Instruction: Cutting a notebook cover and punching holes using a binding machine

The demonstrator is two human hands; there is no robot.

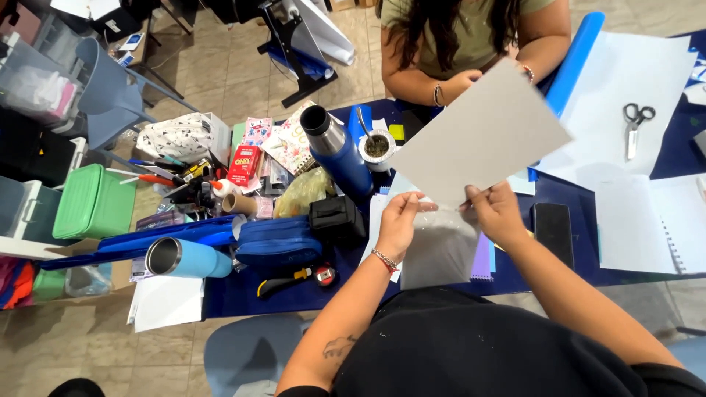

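Head view: a grey sheet of card (482, 136) is held tilted above the dark blue table (243, 290) and serves as the landmark. Left of it stands a dark blue flask (340, 151) with a steel cap, and further left lies a small red rectangular packet (245, 163) beside a floral notebook (290, 140). Far left of the card sits a green box (94, 202). Right of the card, scissors (636, 126) lie on white paper. Both forearms reach up from the bottom edge, wrists bent inward. The left hand (401, 220) pinches the card's lower edge, fingers curled closed on it. The right hand (496, 213) grips the same edge just beside it, thumb pressed on top. Under the hands lies a clear plastic sleeve (441, 246)
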